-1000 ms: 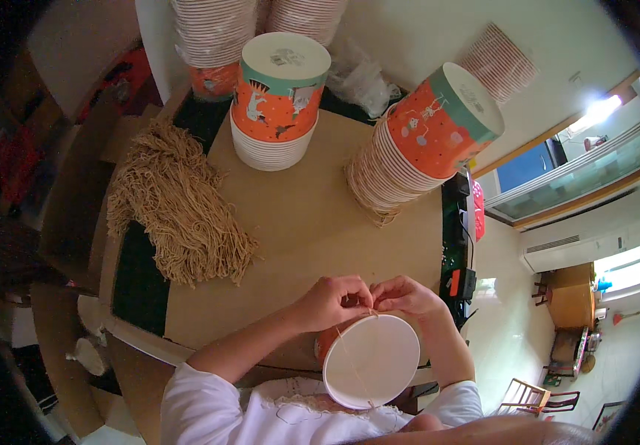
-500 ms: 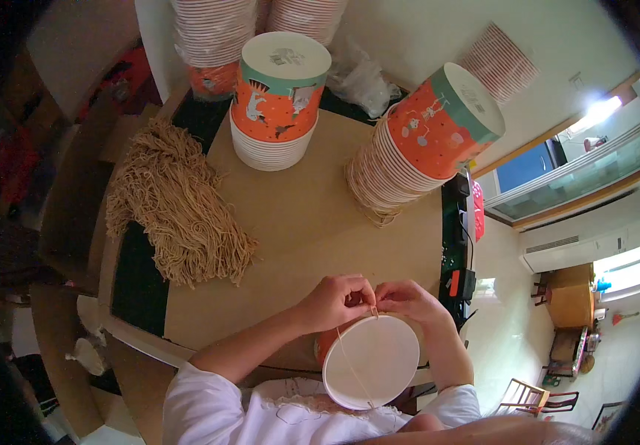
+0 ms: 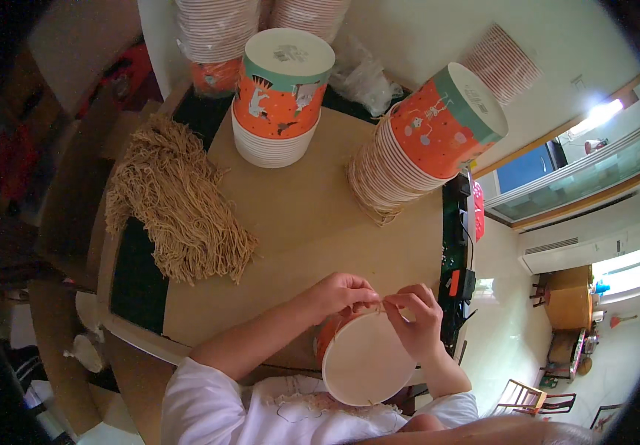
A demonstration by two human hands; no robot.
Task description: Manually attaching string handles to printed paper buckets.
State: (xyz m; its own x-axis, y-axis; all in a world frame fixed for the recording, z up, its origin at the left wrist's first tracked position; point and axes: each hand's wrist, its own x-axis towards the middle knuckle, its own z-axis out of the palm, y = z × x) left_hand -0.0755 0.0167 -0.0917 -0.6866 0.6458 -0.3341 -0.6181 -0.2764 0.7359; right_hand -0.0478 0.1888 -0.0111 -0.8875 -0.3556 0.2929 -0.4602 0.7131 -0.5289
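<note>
A paper bucket (image 3: pixel 368 363) with an orange outside and a white inside rests against my front at the table's near edge, its mouth facing up toward me. At its far rim, my left hand (image 3: pixel 346 294) pinches a thin tan string (image 3: pixel 379 305) between thumb and fingertips. My right hand (image 3: pixel 416 317) is closed on the string just beside it, its fingers bent over the rim. The string's very end is too small to make out. To the left lies a large loose bundle of tan strings (image 3: pixel 179 200).
Cardboard (image 3: pixel 297 222) covers the green tabletop. Upside-down orange buckets stand in one stack (image 3: pixel 279 107) at the back and another stack (image 3: pixel 431 133) at the right, the latter with strings hanging from it. Plastic-wrapped stacks (image 3: pixel 216 37) rise behind. A power strip (image 3: pixel 462 283) lines the right edge.
My right hand has turned and come over the bucket's rim, its fingers now bent downward. The string that crossed the bucket's mouth no longer shows there. My left hand has barely shifted.
</note>
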